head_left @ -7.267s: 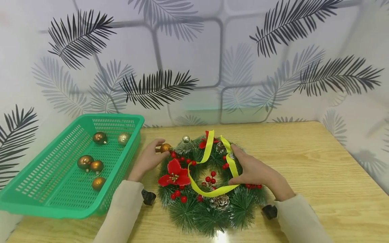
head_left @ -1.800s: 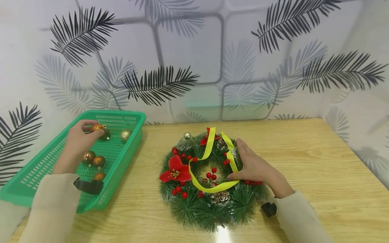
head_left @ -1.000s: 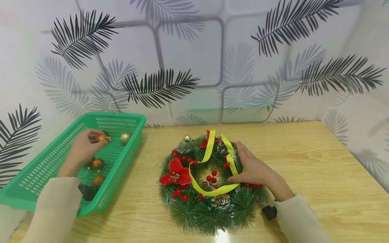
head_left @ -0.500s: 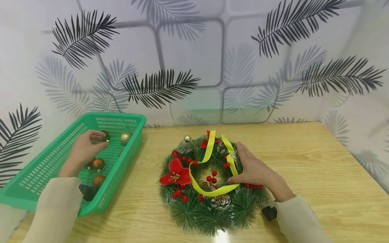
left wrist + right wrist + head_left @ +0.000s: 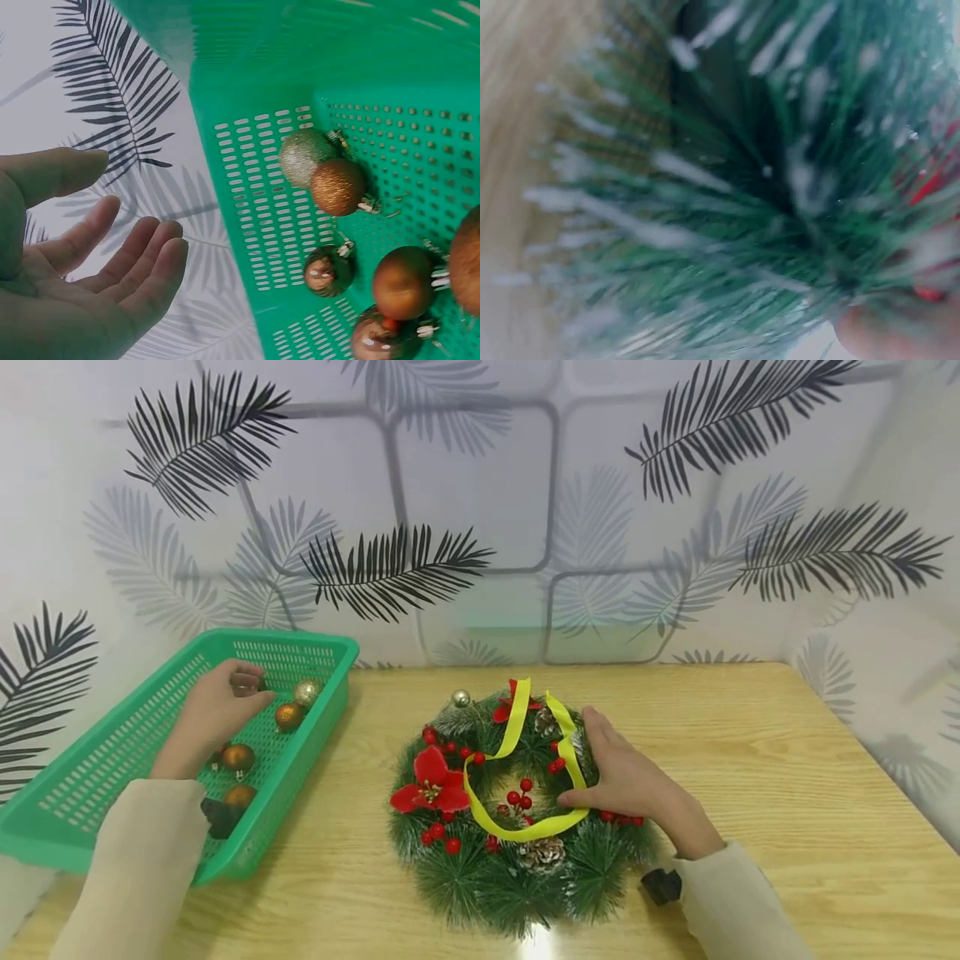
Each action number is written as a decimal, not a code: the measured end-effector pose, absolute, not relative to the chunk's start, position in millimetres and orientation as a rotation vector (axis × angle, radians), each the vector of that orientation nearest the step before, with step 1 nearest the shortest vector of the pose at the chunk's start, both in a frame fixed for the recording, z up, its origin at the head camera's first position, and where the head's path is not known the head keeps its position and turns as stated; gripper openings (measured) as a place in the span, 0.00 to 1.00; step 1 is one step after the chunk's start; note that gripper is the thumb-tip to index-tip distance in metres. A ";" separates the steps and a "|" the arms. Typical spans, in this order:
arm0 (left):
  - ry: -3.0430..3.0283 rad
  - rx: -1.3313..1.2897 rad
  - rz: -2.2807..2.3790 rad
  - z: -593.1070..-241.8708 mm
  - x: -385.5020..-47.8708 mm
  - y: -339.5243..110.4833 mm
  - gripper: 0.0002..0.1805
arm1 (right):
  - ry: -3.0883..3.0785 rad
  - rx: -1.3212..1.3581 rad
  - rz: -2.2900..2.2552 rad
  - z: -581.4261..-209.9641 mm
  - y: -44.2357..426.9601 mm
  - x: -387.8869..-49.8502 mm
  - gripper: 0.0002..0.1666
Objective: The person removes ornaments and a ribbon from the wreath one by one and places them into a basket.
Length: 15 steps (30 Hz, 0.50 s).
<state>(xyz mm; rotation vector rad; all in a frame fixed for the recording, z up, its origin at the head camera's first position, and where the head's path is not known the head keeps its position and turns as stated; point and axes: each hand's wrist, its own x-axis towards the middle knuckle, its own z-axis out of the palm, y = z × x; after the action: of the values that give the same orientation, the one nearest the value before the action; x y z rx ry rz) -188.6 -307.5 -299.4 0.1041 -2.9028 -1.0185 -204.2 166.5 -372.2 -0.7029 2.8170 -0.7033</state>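
My left hand (image 5: pixel 217 710) hovers over the far part of a green plastic basket (image 5: pixel 298 772), fingers apart and holding nothing; the left wrist view shows its bare palm. An orange glitter bauble (image 5: pixel 288 717) lies beside a pale gold glitter bauble (image 5: pixel 304 157) in the basket. Several copper and orange baubles (image 5: pixel 238 757) lie nearer, one partly behind the hand. At the right side of a green Christmas wreath (image 5: pixel 457 881), my right hand (image 5: pixel 637 781) rests with extended fingers, its thumb by the yellow ribbon (image 5: pixel 525 835). Blurred needles (image 5: pixel 705 195) fill the right wrist view.
The wreath carries a red poinsettia (image 5: pixel 431 785), red berries (image 5: pixel 513 797), pine cones (image 5: pixel 543 853) and a small silver-gold bauble (image 5: pixel 461 697). It lies on a wooden table (image 5: pixel 787 752). A leaf-patterned wall covering (image 5: pixel 480 602) stands behind the table and basket.
The orange glitter bauble, taken from the wreath's left side, has left my left hand's fingers and now lies near the gold one. That hand has risen slightly. My right hand stays put.
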 end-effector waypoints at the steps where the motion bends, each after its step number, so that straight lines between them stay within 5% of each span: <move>1: -2.902 0.099 -1.012 -297.2 -188.8 -306.0 0.30 | 2.835 -0.710 -0.691 -370.8 166.3 -203.5 0.69; 15: -2.891 0.017 -0.918 -267.0 -186.8 -284.4 0.28 | 3.030 -0.677 -0.629 -344.1 153.2 -179.8 0.60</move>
<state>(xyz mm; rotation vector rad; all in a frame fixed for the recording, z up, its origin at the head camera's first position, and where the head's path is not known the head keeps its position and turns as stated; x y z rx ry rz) -186.8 -284.4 -267.0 0.0167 -2.8914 -0.9184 -179.8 153.2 -344.1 -0.6775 3.0298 -0.6290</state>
